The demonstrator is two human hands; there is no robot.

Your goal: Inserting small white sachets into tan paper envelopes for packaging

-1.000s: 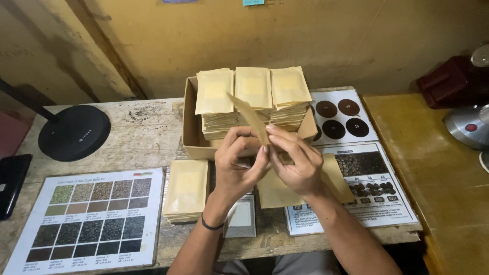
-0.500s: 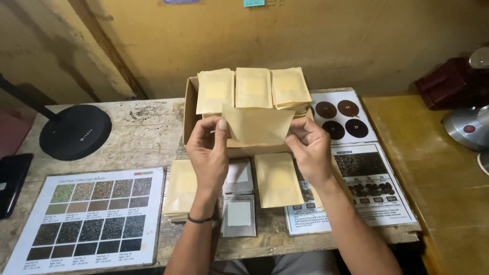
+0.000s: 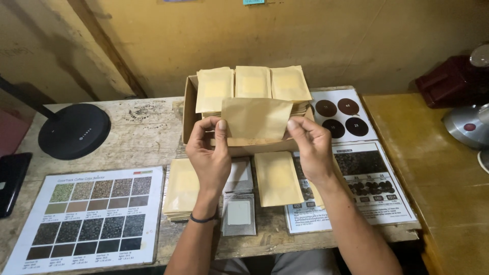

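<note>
Both hands pinch one tan paper pouch flat between them, the left hand closed on its lower left corner, the right hand on its lower right. The pouch hangs above the front wall of a cardboard box packed with matching pouches, at the table's back edge. Beside the wrists lie a pouch stack and a single pouch.

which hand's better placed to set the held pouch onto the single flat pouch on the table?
Probably right. Both hands pinch the kraft pouch: left hand and right hand at its lower corners. The single flat pouch lies just below the right hand; the left hangs over the grey sachets.
</note>
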